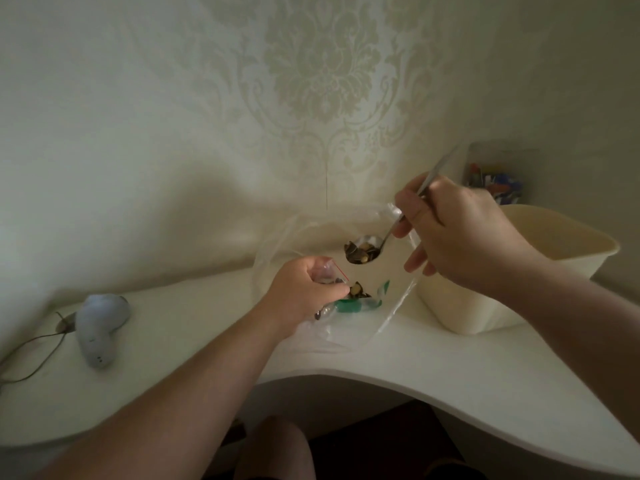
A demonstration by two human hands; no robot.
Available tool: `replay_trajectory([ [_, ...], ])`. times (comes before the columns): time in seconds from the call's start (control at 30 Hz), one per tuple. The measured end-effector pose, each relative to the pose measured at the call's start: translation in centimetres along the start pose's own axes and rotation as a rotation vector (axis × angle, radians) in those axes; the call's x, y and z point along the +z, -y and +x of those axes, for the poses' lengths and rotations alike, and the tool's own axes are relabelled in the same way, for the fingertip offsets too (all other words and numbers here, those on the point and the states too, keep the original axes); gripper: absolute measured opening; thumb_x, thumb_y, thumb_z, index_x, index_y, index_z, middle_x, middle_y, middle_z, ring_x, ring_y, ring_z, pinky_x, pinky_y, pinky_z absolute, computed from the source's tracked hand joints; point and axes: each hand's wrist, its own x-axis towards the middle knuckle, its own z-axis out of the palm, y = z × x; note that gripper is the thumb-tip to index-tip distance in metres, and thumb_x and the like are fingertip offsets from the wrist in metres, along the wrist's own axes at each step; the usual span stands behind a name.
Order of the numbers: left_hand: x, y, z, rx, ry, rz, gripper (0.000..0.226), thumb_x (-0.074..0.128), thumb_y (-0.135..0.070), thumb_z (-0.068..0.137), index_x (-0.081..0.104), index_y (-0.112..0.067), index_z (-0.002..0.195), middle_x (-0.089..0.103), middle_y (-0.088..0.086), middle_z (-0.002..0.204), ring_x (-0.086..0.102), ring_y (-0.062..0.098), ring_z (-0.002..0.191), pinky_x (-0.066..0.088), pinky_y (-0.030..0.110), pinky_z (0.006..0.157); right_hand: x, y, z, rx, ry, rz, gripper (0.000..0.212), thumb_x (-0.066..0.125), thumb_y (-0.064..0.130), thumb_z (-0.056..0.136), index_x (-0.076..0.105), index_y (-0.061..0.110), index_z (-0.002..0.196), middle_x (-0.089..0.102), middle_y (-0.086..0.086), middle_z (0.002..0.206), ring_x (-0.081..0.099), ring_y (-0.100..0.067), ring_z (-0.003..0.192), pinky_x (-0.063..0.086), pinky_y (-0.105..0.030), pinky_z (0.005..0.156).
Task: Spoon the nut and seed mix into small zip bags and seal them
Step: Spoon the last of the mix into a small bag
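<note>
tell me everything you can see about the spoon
The spoon looks like a slim, shiny metal one. Its bowl is loaded with dark seeds and a few pale nuts. The right hand grips the handle about midway, so the handle end sticks up and back toward the wall while the bowl tips down to the left. It hangs in the air inside the big clear plastic bag, just above the small zip bag held by the left hand.

White desk: tub, dryer.

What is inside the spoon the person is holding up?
The spoon, held by the right hand, carries dark seeds and a few pale nut pieces. What lies beneath that top layer is covered.
</note>
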Motion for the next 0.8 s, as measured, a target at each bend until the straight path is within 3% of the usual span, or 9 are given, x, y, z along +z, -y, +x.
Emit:
replay_trajectory([
  [0.13,0.6,0.3,0.5,0.018,-0.062,-0.022,0.056,0.093,-0.031,0.072,0.069,-0.025,0.123,0.073,-0.008,0.115,0.072,0.01,0.104,0.059,0.03,0.086,-0.6,1.2,0.4,-0.155,0.064,-0.147,0.023,0.044,0.045,0.107,0.054,0.028,0.095,0.072,0.002,0.083,0.071,-0.007,0.051,0.054,-0.024,0.045],
  [0.27,0.9,0.0,0.5,0.046,-0.087,-0.036,0.047,0.092,-0.033,0.073,0.073,-0.03,0.116,0.076,-0.011,0.108,0.073,0.007,0.098,0.058,0.024,0.079,-0.2,1.6,0.5,-0.324,0.122,-0.355,0.03,0.038,0.05,0.105,0.055,0.024,0.103,0.069,0.003,0.078,0.069,-0.01,0.055,0.059,-0.039,0.059],
  [0.33,1.1,-0.1,0.4,0.051,-0.107,-0.049,0.042,0.092,-0.029,0.075,0.074,-0.03,0.112,0.077,-0.013,0.103,0.072,0.004,0.094,0.055,0.02,0.075,0.2,1.5,0.5,-0.433,0.108,-0.428,0.038,0.036,0.051,0.103,0.057,0.019,0.105,0.064,0.002,0.07,0.067,-0.015,0.055,0.056,-0.044,0.059],
  [0.47,1.4,0.0,0.5,0.031,-0.124,-0.077,0.044,0.094,-0.028,0.072,0.074,-0.029,0.112,0.076,-0.013,0.104,0.072,0.005,0.1,0.059,0.029,0.088,0.7,1.1,0.5,-0.555,0.086,-0.433,0.039,0.039,0.048,0.105,0.059,0.015,0.106,0.06,0.003,0.067,0.063,-0.017,0.052,0.055,-0.042,0.055],
  [0.63,1.7,0.1,0.6,0.033,-0.151,-0.105,0.028,0.093,-0.026,0.069,0.076,-0.028,0.091,0.074,-0.014,0.082,0.07,0.007,0.079,0.062,0.039,0.083,1.1,0.7,0.5,-0.622,0.049,-0.433,0.038,0.041,0.045,0.105,0.061,0.012,0.109,0.06,0.002,0.066,0.06,-0.02,0.053,0.055,-0.041,0.055],
  [0.8,1.6,-0.1,0.6,0.007,-0.169,-0.157,0.048,0.094,-0.033,0.064,0.075,-0.021,0.106,0.075,-0.01,0.088,0.074,0.012,0.088,0.063,0.037,0.089,1.3,0.6,-0.1,-0.644,0.02,-0.401,0.033,0.043,0.041,0.105,0.062,0.015,0.114,0.051,0.015,0.074,0.053,-0.012,0.057,0.038,-0.025,0.054],
])
